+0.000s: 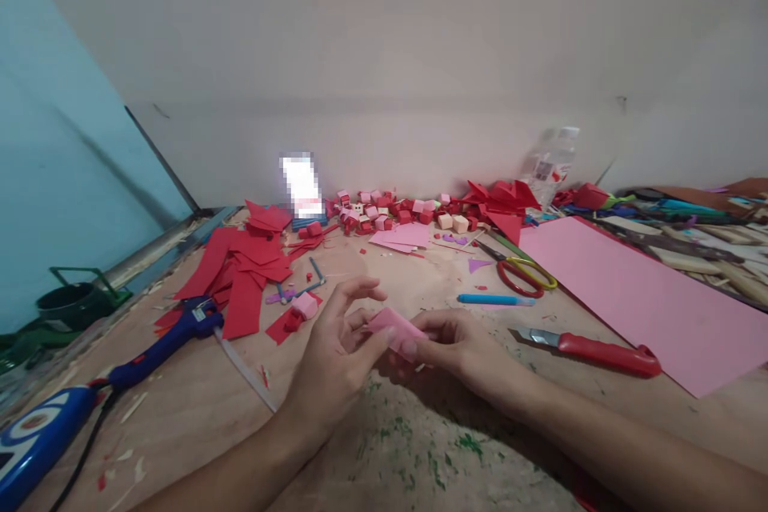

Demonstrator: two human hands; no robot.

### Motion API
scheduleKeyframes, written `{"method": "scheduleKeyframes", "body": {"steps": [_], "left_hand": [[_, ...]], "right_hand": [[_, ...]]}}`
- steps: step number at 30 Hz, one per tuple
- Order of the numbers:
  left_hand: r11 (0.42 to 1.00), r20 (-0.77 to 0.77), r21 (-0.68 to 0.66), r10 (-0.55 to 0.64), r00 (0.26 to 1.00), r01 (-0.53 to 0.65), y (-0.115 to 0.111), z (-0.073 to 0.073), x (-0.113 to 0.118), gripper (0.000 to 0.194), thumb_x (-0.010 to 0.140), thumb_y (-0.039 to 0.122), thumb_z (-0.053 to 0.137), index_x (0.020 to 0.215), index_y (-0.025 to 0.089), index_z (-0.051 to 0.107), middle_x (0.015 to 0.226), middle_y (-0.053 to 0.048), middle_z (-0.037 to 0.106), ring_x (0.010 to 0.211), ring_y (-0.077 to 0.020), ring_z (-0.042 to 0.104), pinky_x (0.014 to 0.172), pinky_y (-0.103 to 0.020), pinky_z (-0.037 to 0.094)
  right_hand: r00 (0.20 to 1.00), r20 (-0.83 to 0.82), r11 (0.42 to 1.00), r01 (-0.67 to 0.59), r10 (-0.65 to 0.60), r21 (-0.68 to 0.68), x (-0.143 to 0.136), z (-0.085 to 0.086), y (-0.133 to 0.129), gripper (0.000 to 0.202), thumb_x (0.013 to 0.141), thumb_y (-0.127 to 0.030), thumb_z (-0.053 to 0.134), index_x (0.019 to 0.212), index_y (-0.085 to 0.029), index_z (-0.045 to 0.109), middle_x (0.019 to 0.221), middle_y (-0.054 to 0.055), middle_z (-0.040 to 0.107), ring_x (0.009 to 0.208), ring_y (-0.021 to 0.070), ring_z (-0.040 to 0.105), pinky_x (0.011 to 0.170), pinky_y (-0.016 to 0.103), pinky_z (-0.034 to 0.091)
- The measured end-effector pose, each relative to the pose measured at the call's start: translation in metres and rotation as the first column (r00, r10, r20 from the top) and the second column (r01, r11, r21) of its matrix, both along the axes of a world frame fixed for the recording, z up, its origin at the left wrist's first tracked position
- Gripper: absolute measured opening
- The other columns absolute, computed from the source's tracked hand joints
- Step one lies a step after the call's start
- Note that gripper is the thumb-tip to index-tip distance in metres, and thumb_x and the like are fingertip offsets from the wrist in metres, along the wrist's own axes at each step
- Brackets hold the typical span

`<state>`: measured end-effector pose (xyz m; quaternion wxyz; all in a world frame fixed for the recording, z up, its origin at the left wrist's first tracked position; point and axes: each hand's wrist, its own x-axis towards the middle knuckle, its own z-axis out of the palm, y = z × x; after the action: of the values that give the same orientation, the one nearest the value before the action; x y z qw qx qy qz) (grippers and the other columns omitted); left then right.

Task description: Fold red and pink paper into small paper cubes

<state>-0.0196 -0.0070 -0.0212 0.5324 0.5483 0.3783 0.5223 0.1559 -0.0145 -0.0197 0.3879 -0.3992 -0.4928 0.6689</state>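
Note:
Between my two hands, a small folded piece of pink paper (396, 323) is held above the wooden tabletop (384, 448). My left hand (345, 344) pinches its left side, with the thumb on the near face and the index finger raised apart. On the right side, the thumb and fingers of my right hand (453, 340) press the paper's edge. The fingertips behind the paper are partly hidden. To the left of my left hand sits a pink paper cube (305, 305) beside red paper scraps. A red-handled utility knife (606, 354) lies right of my right hand.
A blue hot glue gun (162, 344) lies at left near red paper strips (243, 312). Scissors (528, 276), a blue pen (495, 299) and a large pink sheet (648, 296) are at right. Paper cubes (384, 212), a lit phone (302, 186) and a bottle (555, 168) line the wall.

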Motion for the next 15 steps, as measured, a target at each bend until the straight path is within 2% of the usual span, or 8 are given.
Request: {"method": "scheduleKeyframes", "body": {"steps": [2,4,7,9,11,15], "left_hand": [[0.998,0.003,-0.061,0.017,1.0,-0.017,0.003,-0.001,-0.001,0.045,0.074,0.029,0.08,0.113,0.019,0.06,0.101,-0.004,0.066,0.078,-0.0161,0.067,0.064,-0.024,0.055],[0.99,-0.049,-0.139,-0.023,0.999,0.016,0.006,-0.001,-0.002,0.032,0.077,0.036,0.078,0.099,0.015,0.067,0.081,-0.003,0.069,0.068,-0.0167,0.066,0.059,-0.024,0.052],[0.989,-0.146,-0.142,-0.062,0.987,0.041,0.006,0.001,-0.003,0.027,0.083,0.041,0.071,0.077,0.015,0.071,0.064,-0.003,0.067,0.058,-0.0158,0.062,0.055,-0.024,0.047],[0.998,-0.208,-0.054,-0.024,0.978,0.013,0.004,0.004,-0.003,0.024,0.083,0.038,0.072,0.074,0.016,0.074,0.067,-0.003,0.07,0.063,-0.0167,0.063,0.06,-0.024,0.048],[1.0,-0.26,-0.001,-0.016,0.966,0.016,0.001,0.007,-0.002,0.02,0.083,0.036,0.073,0.077,0.017,0.077,0.075,-0.004,0.073,0.071,-0.0185,0.066,0.065,-0.025,0.05],[0.996,-0.269,-0.057,-0.077,0.96,0.064,-0.003,0.009,0.001,0.018,0.082,0.035,0.073,0.078,0.018,0.078,0.073,-0.004,0.073,0.066,-0.0191,0.066,0.06,-0.025,0.051]], "right_hand": [[0.998,-0.059,0.999,0.024,-0.025,-0.024,-0.001,0.0,0.0,0.041,0.065,-0.052,0.088,0.077,-0.015,0.074,0.073,0.005,0.072,0.067,0.0181,0.066,0.071,0.032,0.052],[0.996,-0.081,0.999,0.044,-0.045,-0.017,-0.002,0.0,0.001,0.04,0.065,-0.052,0.087,0.076,-0.016,0.074,0.071,0.004,0.071,0.066,0.018,0.065,0.072,0.033,0.053],[0.998,0.042,0.997,0.037,-0.04,0.066,-0.002,0.0,0.002,0.034,0.069,-0.048,0.085,0.075,-0.016,0.076,0.071,0.004,0.071,0.064,0.016,0.061,0.066,0.028,0.049],[0.99,0.126,0.991,0.049,-0.065,0.124,0.0,0.001,0.002,0.031,0.072,-0.047,0.083,0.078,-0.017,0.078,0.076,0.004,0.073,0.067,0.0163,0.061,0.064,0.027,0.047],[0.982,0.14,0.978,0.104,-0.13,0.181,0.002,0.001,0.002,0.031,0.074,-0.048,0.081,0.083,-0.019,0.08,0.082,0.005,0.075,0.074,0.0188,0.064,0.068,0.028,0.049],[0.965,0.151,0.95,0.168,-0.213,0.264,0.003,0.001,0.002,0.03,0.076,-0.048,0.079,0.082,-0.019,0.081,0.082,0.007,0.077,0.083,0.0227,0.067,0.077,0.032,0.052]]}}
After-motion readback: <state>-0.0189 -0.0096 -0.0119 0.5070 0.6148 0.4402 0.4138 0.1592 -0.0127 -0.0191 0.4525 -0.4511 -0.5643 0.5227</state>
